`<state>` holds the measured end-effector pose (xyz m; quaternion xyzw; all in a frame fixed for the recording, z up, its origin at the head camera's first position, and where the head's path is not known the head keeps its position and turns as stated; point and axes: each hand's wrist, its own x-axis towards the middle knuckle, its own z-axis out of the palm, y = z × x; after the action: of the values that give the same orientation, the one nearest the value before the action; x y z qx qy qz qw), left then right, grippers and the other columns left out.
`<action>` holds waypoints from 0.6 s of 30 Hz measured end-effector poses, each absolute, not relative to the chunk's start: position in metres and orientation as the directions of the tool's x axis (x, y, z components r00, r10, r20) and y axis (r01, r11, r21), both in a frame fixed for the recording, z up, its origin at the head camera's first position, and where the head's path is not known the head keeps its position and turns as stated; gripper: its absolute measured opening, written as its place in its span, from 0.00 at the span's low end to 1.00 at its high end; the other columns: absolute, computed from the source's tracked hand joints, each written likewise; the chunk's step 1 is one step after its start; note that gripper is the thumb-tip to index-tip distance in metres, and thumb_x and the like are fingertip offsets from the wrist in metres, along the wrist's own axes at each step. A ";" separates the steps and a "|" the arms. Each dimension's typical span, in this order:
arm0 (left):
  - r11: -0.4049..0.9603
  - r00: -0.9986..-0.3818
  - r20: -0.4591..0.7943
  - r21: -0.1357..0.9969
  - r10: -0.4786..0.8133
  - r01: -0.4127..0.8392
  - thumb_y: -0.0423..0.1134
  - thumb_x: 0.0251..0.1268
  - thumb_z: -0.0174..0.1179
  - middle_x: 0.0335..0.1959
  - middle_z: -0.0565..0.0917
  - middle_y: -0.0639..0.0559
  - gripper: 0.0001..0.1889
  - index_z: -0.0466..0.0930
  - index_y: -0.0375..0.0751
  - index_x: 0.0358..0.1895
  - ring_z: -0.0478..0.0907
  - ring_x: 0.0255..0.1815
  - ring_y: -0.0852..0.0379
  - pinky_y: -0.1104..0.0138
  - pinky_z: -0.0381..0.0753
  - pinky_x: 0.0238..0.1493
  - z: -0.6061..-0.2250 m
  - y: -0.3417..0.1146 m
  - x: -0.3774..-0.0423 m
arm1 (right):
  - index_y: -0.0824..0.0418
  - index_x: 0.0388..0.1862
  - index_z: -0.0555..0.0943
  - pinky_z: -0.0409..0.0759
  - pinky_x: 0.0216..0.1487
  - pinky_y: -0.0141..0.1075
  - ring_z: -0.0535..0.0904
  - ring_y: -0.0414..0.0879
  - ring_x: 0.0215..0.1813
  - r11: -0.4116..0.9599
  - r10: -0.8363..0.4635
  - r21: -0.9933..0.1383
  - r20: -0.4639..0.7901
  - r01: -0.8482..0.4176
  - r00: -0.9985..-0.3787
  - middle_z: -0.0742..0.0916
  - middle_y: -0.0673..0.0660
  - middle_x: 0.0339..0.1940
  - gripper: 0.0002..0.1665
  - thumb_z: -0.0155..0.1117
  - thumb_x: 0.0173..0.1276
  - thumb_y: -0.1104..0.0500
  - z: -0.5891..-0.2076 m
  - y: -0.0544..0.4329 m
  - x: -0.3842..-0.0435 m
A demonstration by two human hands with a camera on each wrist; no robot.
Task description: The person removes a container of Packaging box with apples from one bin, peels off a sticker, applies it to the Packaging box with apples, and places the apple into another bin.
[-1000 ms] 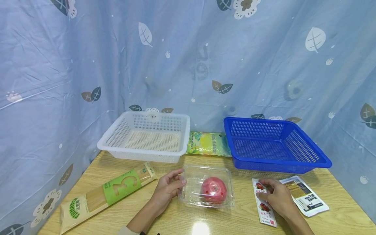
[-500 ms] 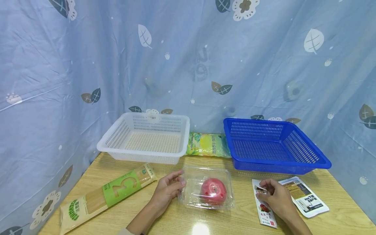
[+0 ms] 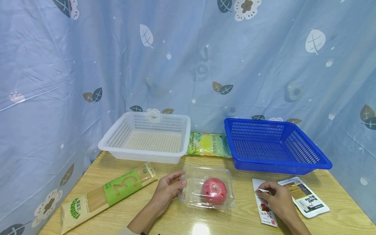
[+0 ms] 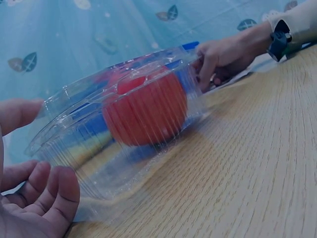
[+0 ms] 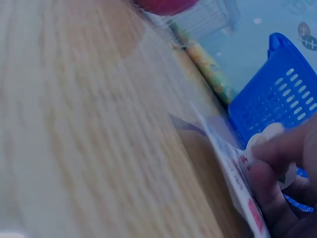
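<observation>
A clear plastic clamshell box [image 3: 191, 192] lies on the table with a round red fruit [image 3: 214, 191], tomato-like, inside it. Curled fingers of my left hand [image 3: 168, 191] hold the box at its left rim; the left wrist view has the fingertips against its lid edge and side. On the right, my right hand [image 3: 276, 197] pinches a sticker [image 5: 270, 133] that is lifting from a white sticker strip [image 3: 265, 217] printed with red fruit. The fingers partly cover the sticker. Beneath that hand's right side lies a flat white packet [image 3: 308, 197] with a dark label.
Behind stand a white basket [image 3: 147, 155] and a blue basket [image 3: 270, 165]. A green-yellow packet [image 3: 207, 143] lies between them. At left lies a long pack of noodles [image 3: 108, 195] with a green band. A patterned blue curtain [image 3: 176, 65] hangs close behind the table.
My right fingers have peeled the upper sticker up; its red picture no longer lies flat on the strip. My left hand and the box stay in place.
</observation>
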<state>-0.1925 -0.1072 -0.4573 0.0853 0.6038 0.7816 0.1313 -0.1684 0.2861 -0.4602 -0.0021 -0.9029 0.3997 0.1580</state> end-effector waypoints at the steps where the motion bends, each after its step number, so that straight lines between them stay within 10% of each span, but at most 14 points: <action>1: -0.235 -0.951 -0.024 0.967 0.309 -0.101 0.33 0.68 0.63 0.45 0.71 0.50 0.33 0.62 0.24 0.72 0.72 0.33 0.64 0.77 0.75 0.33 -0.457 -0.107 -0.193 | 0.61 0.33 0.85 0.77 0.23 0.30 0.76 0.36 0.21 0.671 0.131 -0.731 0.282 -0.124 -0.951 0.85 0.50 0.28 0.06 0.76 0.59 0.66 -0.460 0.286 -0.168; 18: -0.240 -0.950 -0.017 0.966 0.312 -0.096 0.33 0.68 0.63 0.46 0.69 0.49 0.33 0.62 0.23 0.72 0.72 0.34 0.63 0.77 0.75 0.34 -0.458 -0.108 -0.192 | 0.73 0.46 0.80 0.88 0.34 0.36 0.83 0.38 0.34 0.475 0.137 -0.877 0.153 -0.070 -0.979 0.88 0.61 0.40 0.08 0.62 0.73 0.68 -0.453 0.293 -0.169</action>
<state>-0.1917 -0.1076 -0.4576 0.0895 0.6026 0.7822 0.1303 -0.1689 0.2928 -0.4529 -0.0196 -0.8528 0.5119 0.1012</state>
